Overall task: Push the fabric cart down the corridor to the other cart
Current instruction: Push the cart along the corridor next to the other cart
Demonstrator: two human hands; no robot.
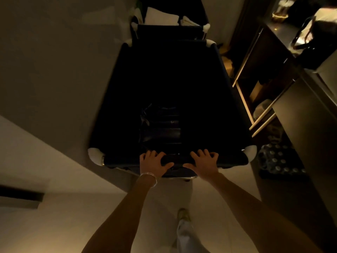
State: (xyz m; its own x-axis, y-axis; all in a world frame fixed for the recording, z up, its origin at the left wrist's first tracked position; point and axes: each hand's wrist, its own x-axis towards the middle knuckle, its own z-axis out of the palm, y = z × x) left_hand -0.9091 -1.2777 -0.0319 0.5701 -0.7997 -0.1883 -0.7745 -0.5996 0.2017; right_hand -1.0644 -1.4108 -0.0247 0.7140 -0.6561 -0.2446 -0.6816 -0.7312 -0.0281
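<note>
In the narrow, dim corridor, a big dark fabric cart [169, 84] stands right in front of the person. It fills most of the way between the pale wall on the left and the dark shelves [255, 84] on the right. The cart has soft white pads on its corners. Deep inside it lies something dark and shiny [160, 125], but it is too dark to tell what it is.

The left hand [153, 162] is wrapped around the near top rail of the cart, fingers curled over the top and thumb underneath. The right hand [204, 164] grips the same rail just beside it, closed on it in the same way. The two hands are near each other, a bit left and right of the middle of the rail. A thin shiny bracelet [148, 177] sits on the left wrist. Both arms are bare and stretched out straight.

The other cart [169, 31] is at the far end, and the front of the fabric cart is right up against it, or almost; I cannot tell if they touch. White folded cloths [161, 17] lie on top of that far cart.

Down below, one foot in a light shoe [183, 214] stands on the pale floor. On the right, low on the floor, is a dark pack of bottles [277, 161] with round caps.
</note>
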